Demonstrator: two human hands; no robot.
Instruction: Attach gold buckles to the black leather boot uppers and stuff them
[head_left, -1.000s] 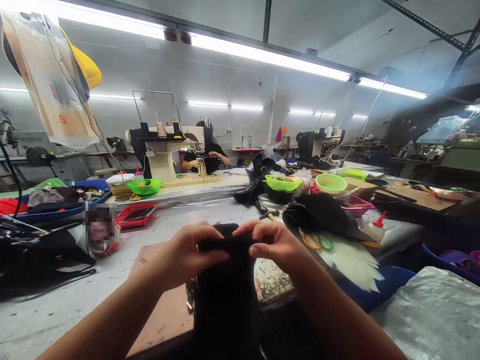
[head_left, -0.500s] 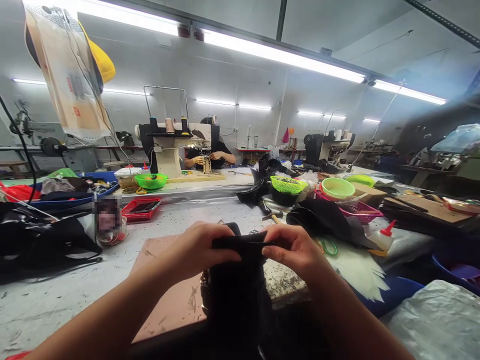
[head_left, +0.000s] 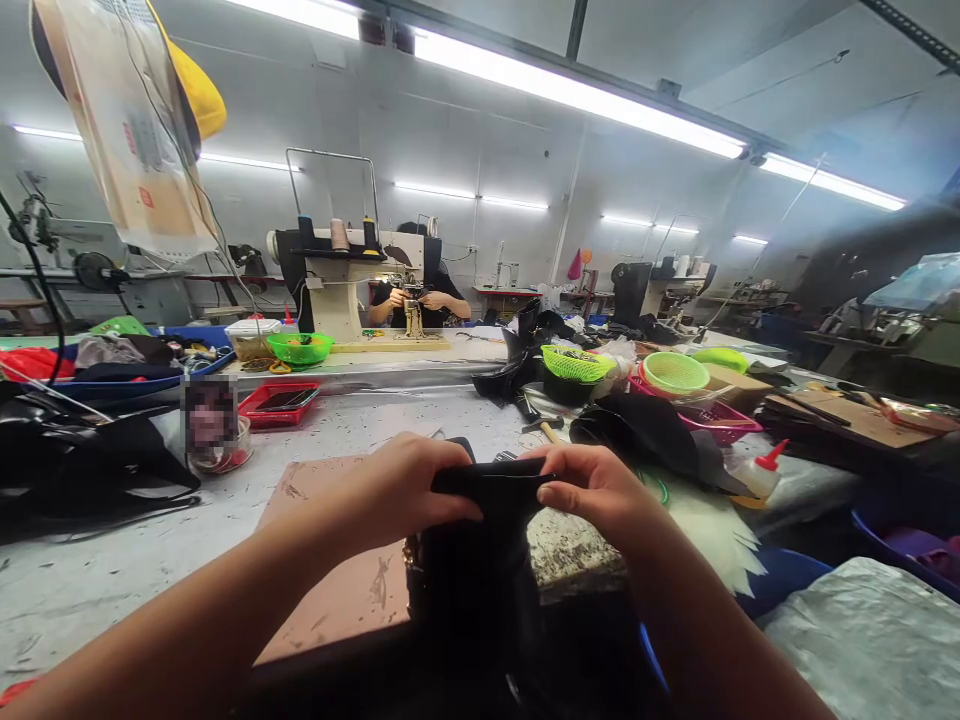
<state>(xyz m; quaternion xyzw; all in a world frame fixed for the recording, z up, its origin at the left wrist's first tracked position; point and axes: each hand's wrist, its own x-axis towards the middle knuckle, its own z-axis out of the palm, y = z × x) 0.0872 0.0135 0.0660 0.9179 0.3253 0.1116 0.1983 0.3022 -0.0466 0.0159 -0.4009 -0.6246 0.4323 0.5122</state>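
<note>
A black boot upper (head_left: pixel 474 560) stands upright in front of me, with shiny gold-coloured metal pieces down its left side. My left hand (head_left: pixel 420 482) is closed on the left side of its top edge, thumb in front and fingers behind. On the right corner of that edge, my right hand (head_left: pixel 592 492) pinches the material between thumb and fingers. Between the hands the edge is stretched fairly straight. The lower part is dark and hard to make out. Under it to the left lies a pinkish board (head_left: pixel 337 590), and a stained pale slab (head_left: pixel 574 545) lies to the right.
A hammer (head_left: pixel 551 431) and more black boot pieces (head_left: pixel 645 435) lie beyond my right hand. Farther right stands a glue bottle with a red tip (head_left: pixel 765 470). At left are a red tray (head_left: pixel 309 405) and a jar (head_left: pixel 238 445). A person (head_left: pixel 435 295) works behind a sewing machine (head_left: pixel 337 290).
My right hand has shifted slightly right, and the top edge between my hands is pulled straighter and wider. Both hands keep hold of the boot upper. The camera view has moved slightly.
</note>
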